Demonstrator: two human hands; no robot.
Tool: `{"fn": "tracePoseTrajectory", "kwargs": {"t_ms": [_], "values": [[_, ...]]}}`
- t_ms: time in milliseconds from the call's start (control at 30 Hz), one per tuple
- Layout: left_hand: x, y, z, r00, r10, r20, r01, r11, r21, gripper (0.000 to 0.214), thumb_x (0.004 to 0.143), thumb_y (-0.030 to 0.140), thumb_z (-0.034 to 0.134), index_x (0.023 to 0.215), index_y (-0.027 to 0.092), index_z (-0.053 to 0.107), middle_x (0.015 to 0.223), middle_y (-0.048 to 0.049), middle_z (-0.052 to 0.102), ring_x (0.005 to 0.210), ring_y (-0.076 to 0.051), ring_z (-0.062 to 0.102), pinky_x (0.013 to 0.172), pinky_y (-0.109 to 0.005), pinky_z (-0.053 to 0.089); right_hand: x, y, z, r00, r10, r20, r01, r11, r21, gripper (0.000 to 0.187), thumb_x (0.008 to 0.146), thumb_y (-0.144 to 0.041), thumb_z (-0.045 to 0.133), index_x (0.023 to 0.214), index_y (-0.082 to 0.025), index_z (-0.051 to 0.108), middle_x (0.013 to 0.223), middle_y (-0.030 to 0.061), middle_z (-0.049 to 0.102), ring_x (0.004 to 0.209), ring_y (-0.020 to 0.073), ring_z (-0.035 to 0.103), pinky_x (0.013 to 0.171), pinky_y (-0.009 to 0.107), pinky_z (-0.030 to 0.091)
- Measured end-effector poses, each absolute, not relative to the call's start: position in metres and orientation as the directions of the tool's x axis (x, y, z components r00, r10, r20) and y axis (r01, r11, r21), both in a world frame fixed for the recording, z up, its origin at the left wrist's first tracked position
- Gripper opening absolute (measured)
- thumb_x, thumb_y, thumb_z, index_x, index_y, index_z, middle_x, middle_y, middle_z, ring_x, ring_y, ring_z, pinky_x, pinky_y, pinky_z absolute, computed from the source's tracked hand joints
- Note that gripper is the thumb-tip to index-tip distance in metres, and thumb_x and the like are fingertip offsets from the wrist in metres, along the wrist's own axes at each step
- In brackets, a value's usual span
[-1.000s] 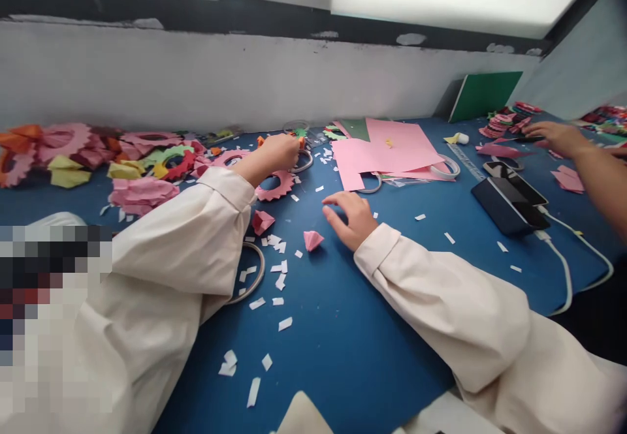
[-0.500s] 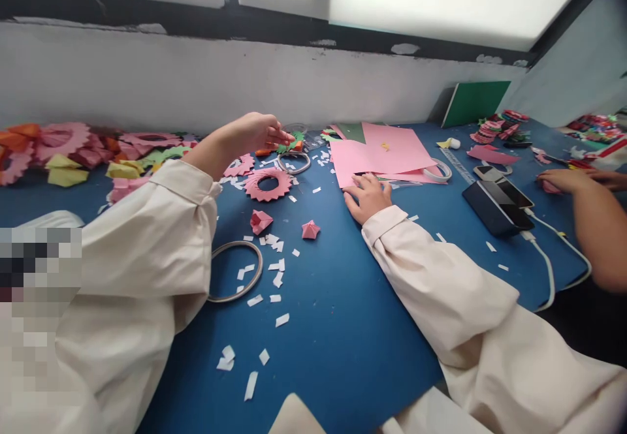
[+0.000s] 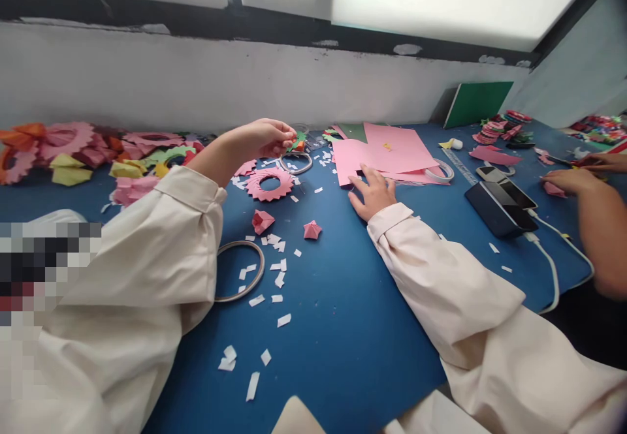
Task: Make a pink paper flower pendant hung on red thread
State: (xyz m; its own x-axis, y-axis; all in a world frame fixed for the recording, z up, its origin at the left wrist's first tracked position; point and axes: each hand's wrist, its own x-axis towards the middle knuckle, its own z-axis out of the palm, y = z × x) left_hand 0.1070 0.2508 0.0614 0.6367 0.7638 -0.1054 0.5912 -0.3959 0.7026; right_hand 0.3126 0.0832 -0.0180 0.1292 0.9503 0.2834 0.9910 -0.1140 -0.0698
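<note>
Over the back of the table, my left hand (image 3: 271, 138) is closed in a pinch, and whatever its fingertips hold is hidden. Right by those fingers lie small green and orange folded paper pieces (image 3: 298, 140) and a roll of tape (image 3: 296, 162). My right hand (image 3: 375, 192) rests palm down with fingers spread, its fingertips at the near edge of the pink paper sheets (image 3: 399, 150). Between my arms are a pink folded paper ring (image 3: 270, 194), a pink folded piece (image 3: 262, 221) and a small pink paper star (image 3: 312, 230).
A larger ring (image 3: 262, 267) lies by my left sleeve among white paper scraps (image 3: 284, 320). Folded paper pieces (image 3: 71, 170) are heaped at left. To the right are a white tape roll (image 3: 443, 171), a phone (image 3: 509, 189), a dark box (image 3: 494, 215) and another person's hand (image 3: 563, 179).
My left hand has shifted slightly right and down, its fingers drawn closer together. The right hand has slid a little back from the pink sheets, fingers spreading.
</note>
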Motion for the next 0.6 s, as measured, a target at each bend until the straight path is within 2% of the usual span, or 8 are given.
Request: {"fn": "tracePoseTrajectory", "kwargs": {"t_ms": [100, 167, 300, 433, 500, 600], "values": [[0.114, 0.252, 0.051, 0.555, 0.831, -0.043, 0.673, -0.418, 0.61, 0.033, 0.091, 0.022, 0.037, 0.12, 0.013, 0.048, 0.089, -0.0103, 0.063, 0.071, -0.014, 0.056, 0.064, -0.029, 0.045, 0.309, 0.081, -0.015, 0.043, 0.958, 0.284, 0.999, -0.032, -0.043, 0.031, 0.087, -0.04, 0.042, 0.104, -0.029, 0.065, 0.145, 0.0005, 0.034, 0.133, 0.0242, 0.028, 0.106, 0.052, 0.019], [0.116, 0.253, 0.043, 0.51, 0.86, 0.016, 0.722, -0.437, 0.536, 0.034, 0.087, 0.025, 0.039, 0.115, 0.014, 0.053, 0.091, -0.0115, 0.063, 0.075, -0.017, 0.056, 0.065, -0.03, 0.043, 0.31, 0.081, -0.015, 0.031, 0.956, 0.291, 0.999, -0.023, -0.031, 0.033, 0.089, -0.041, 0.038, 0.098, -0.027, 0.067, 0.143, 0.0005, 0.038, 0.134, 0.0245, 0.027, 0.106, 0.055, 0.015], [0.115, 0.259, 0.031, 0.49, 0.867, 0.084, 0.778, -0.479, 0.406, 0.032, 0.08, 0.029, 0.042, 0.102, 0.017, 0.061, 0.101, -0.0111, 0.064, 0.089, -0.022, 0.057, 0.072, -0.03, 0.043, 0.313, 0.084, -0.023, 0.045, 0.956, 0.29, 0.999, -0.04, -0.024, 0.037, 0.09, -0.04, 0.035, 0.11, -0.024, 0.062, 0.14, 0.0047, 0.042, 0.133, 0.0286, 0.028, 0.103, 0.062, 0.014], [0.111, 0.262, 0.034, 0.517, 0.853, 0.076, 0.79, -0.509, 0.342, 0.037, 0.076, 0.028, 0.042, 0.104, 0.018, 0.061, 0.108, -0.0117, 0.063, 0.091, -0.023, 0.058, 0.071, -0.03, 0.044, 0.32, 0.089, -0.023, 0.099, 0.945, 0.312, 0.995, -0.088, -0.047, 0.047, 0.089, -0.045, 0.033, 0.125, -0.02, 0.05, 0.14, 0.0087, 0.041, 0.13, 0.0292, 0.032, 0.103, 0.06, 0.02], [0.107, 0.264, 0.041, 0.555, 0.831, 0.038, 0.782, -0.537, 0.318, 0.034, 0.072, 0.029, 0.045, 0.098, 0.019, 0.065, 0.098, -0.0105, 0.067, 0.082, -0.022, 0.06, 0.067, -0.029, 0.044, 0.327, 0.09, -0.016, 0.162, 0.919, 0.36, 0.987, -0.147, -0.07, 0.055, 0.09, -0.046, 0.027, 0.134, -0.015, 0.04, 0.146, 0.0117, 0.031, 0.132, 0.029, 0.029, 0.102, 0.056, 0.024], [0.096, 0.268, 0.053, 0.626, 0.78, -0.011, 0.754, -0.602, 0.263, 0.019, 0.061, 0.035, 0.061, 0.069, 0.02, 0.071, 0.062, -0.0064, 0.065, 0.057, -0.019, 0.059, 0.057, -0.028, 0.043, 0.342, 0.09, -0.003, 0.365, 0.797, 0.481, 0.931, -0.331, -0.156, 0.063, 0.089, -0.045, 0.024, 0.142, -0.011, 0.021, 0.151, 0.0137, 0.017, 0.136, 0.0287, 0.02, 0.103, 0.052, 0.026]]}}
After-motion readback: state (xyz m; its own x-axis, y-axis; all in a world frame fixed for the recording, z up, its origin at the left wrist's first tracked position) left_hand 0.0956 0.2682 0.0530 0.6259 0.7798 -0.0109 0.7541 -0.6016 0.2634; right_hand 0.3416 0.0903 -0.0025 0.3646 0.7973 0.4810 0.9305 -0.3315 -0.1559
